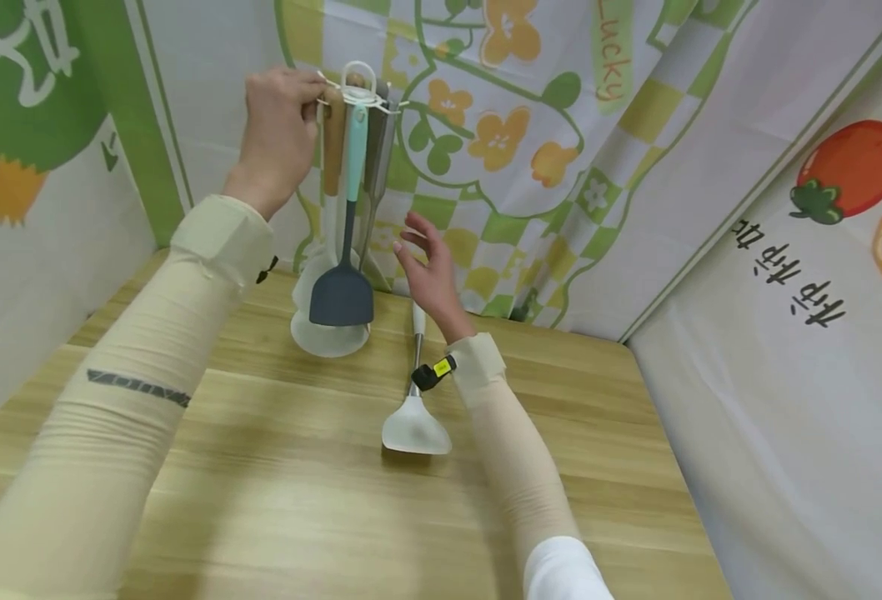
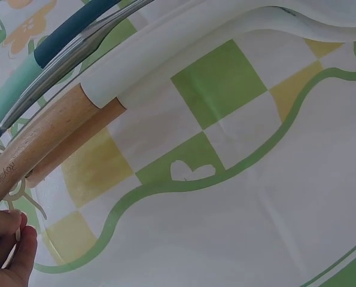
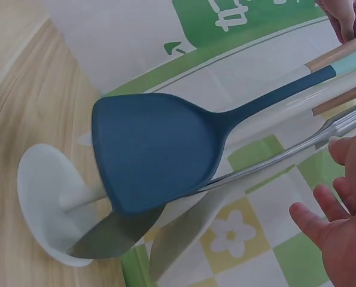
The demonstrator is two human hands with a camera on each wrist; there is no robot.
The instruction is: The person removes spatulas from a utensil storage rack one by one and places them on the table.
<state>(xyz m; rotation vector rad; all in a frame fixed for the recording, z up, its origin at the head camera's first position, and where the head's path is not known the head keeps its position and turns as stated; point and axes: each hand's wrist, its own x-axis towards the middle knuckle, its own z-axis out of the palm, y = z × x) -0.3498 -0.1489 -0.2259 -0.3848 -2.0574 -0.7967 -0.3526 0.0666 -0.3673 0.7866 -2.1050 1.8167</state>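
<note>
1. The left hand (image 1: 279, 125) is at the top of the utensil rack (image 1: 358, 93), at about 11 o'clock in the head view; its grip pinches the white hook ring there; in the left wrist view only the fingertips (image 2: 10, 239) show, beside a wooden handle (image 2: 40, 152), so how firm that pinch is I cannot tell.
2. The right hand (image 1: 429, 271) hovers just right of the hanging tools, fingers spread and holding nothing — the right wrist view shows the open palm (image 3: 339, 233) near a steel shaft (image 3: 285, 156) but apart from it.
3. The dark blue spatula (image 1: 342, 293) hangs by its teal handle, blade just above the round white base (image 3: 43, 197); it appears slightly blurred in the right wrist view, so it may be swinging; a knock from the spread fingers could likely lift it off its hook.
4. The rack stands on a narrow stem with several tools crowded at the top; a sideways pull by the pinching hand could tip it over onto the wooden surface (image 1: 298, 500).
5. A white spatula (image 1: 415, 421) lies on the surface at 6 o'clock of the right hand, under the wrist — a lowered forearm could sweep it toward the edge.
</note>
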